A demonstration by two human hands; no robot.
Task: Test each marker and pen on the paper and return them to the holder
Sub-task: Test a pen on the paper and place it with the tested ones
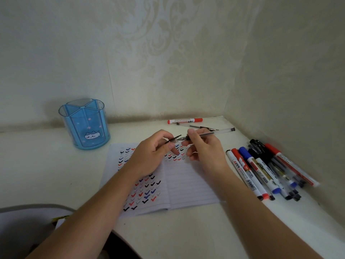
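The paper [188,186] is lying open on the desk [177,232], ticks [146,192] covering its left page. Above it the left hand [151,156] is pinching a cap [173,139] and the right hand [204,149] is pinching a pen [214,133], tip just beside the cap. Markers [259,174] are lying heaped at right. The holder [85,128] is standing far left.

Bare as far as the view shows, the left forearm [97,212] entering from 7 o'clock and the right forearm [261,212] from 5 o'clock end in a left hand [151,156] and right hand [203,148] with short plain nails, while pale grey cloth [28,221] at 8 o'clock may be clothing.
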